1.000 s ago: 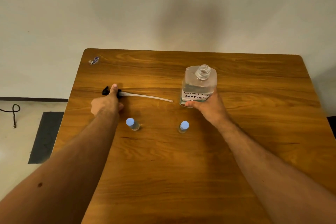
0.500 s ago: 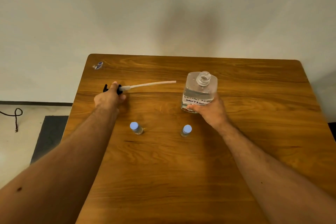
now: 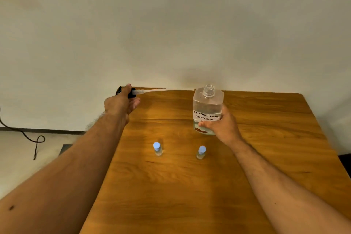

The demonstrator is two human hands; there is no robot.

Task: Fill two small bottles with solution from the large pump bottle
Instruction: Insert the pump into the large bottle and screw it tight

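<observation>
Raised off the bench since the earlier frames, pump [image 3: 131, 92] sits far left in my left hand [image 3: 121, 103], fingers clamped on it. Right hand [image 3: 221, 126] fingers grip the open bottle [image 3: 207, 108]. Both vials [image 3: 157, 148] [image 3: 201, 152] stand capped nearby; uncap them before filling.

A wooden worktop [image 3: 266, 138] stands against a plain off-white wall [image 3: 171, 24]. Left, a dark cord [image 3: 36, 141] trails over the pale floor [image 3: 19, 167].

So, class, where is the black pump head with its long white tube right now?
The black pump head is in the left hand, raised left of the open clear bottle.
</observation>
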